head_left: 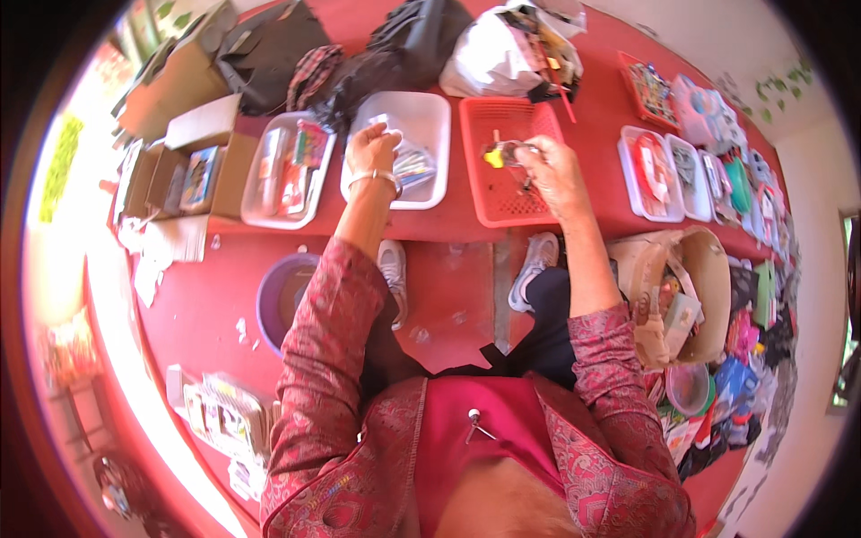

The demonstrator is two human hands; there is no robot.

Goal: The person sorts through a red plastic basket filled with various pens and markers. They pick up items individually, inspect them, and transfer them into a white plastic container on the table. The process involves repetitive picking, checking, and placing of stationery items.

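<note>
Your only view comes from the camera on your head, looking steeply down over your chest and both forearms, which enter from the lower edge. It faces the red table top [574, 193] ahead of you, near enough that the red perforated plastic basket [505, 193] and the clear rectangular plastic tub [429, 134] sit just above centre. The fisheye lens bends the table's edges toward the dark round rim. There is no second view to overlap with.

Person: red paisley-patterned sleeves [327, 359], plain red front panel, pale bracelet [375, 177] on left wrist, white sneakers [392, 269], dark trousers.
</note>
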